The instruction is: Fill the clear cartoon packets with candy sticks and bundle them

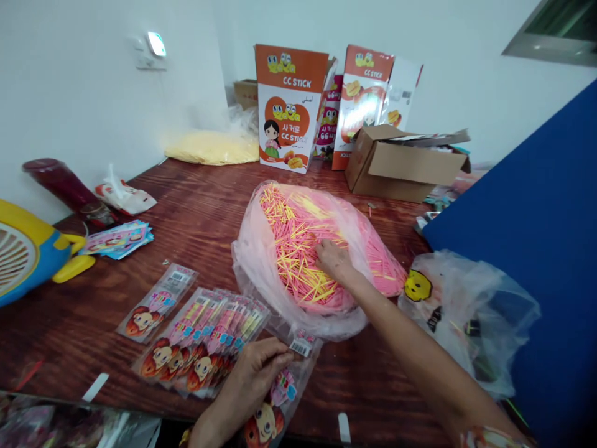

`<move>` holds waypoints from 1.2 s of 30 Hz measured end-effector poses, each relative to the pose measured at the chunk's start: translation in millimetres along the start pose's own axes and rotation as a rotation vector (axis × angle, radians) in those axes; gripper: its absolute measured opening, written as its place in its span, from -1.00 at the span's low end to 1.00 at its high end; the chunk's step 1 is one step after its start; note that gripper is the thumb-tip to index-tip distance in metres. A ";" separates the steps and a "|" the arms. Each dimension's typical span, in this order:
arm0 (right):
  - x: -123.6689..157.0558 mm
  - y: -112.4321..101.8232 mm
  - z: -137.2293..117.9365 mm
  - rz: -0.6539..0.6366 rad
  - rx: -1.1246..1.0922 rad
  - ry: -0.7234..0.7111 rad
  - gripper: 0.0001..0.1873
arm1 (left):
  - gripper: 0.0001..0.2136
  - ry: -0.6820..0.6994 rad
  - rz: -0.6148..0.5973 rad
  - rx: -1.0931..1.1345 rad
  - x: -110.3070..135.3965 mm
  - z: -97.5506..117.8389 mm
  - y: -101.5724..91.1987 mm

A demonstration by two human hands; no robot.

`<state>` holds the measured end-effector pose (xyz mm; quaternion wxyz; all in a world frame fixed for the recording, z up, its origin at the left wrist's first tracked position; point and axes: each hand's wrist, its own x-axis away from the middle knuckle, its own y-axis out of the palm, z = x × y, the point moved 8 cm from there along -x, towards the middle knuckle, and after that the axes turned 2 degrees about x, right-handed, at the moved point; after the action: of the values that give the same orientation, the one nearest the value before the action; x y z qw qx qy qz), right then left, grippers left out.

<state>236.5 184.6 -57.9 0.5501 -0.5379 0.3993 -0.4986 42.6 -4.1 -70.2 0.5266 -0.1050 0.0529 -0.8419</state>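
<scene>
A large clear plastic bag [252, 249] lies open, heaped with thin pink and yellow sticks [298, 261]. My right hand [333, 258] reaches in with its fingers curled down on the sticks; the fingertips are partly hidden, so how many it grips I cannot tell. Near the table's front edge, my left hand [261, 367] pinches a clear printed packet [265, 423] with a cartoon face and a barcode at its top. Left of that hand, several similar packets [200, 367] holding pink and yellow sticks overlap in a pile. A single flat packet [144, 320] lies beside them.
Printed cartons [291, 112] and an open cardboard box [410, 165] stand at the back. A yellow-filled bag [212, 148], tissues [124, 196], a dark red bottle [69, 190] and a yellow-blue fan [28, 249] are leftward. A plastic bag [471, 311] and blue panel [527, 236] border the right.
</scene>
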 end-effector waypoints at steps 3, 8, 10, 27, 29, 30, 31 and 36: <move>-3.6 3.4 -5.6 0.023 0.048 -0.031 -0.68 | -0.72 0.005 -0.038 0.001 -2.3 4.2 5.0; -2.6 7.4 -8.1 0.058 0.070 -0.068 -0.63 | -0.72 0.010 -0.024 -0.027 4.7 -1.3 3.9; -1.6 7.7 -4.5 0.069 0.062 -0.074 -0.64 | -0.71 0.002 -0.009 -0.044 8.4 -5.4 1.6; -5.1 2.6 20.4 0.138 -0.443 0.045 -0.78 | -0.70 0.009 0.027 -0.024 17.3 5.7 0.2; -4.4 -0.2 20.9 0.182 -0.566 0.058 -0.75 | -0.70 0.013 0.027 -0.019 18.5 7.3 -0.9; -2.2 -2.3 19.3 0.207 -0.617 0.060 -0.72 | -0.70 0.013 0.030 -0.018 19.1 7.5 -1.8; 1.5 -4.7 16.4 0.237 -0.682 0.056 -0.70 | -0.70 0.013 0.034 -0.017 19.5 7.4 -2.7; 35.7 4.4 -9.9 0.318 -1.298 -0.002 -0.77 | -0.70 0.010 0.067 -0.012 19.7 6.1 -6.4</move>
<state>233.9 147.4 -59.8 0.1819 -0.6947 0.6924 -0.0695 30.0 -18.9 -60.6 0.5535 -0.1022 0.0643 -0.8240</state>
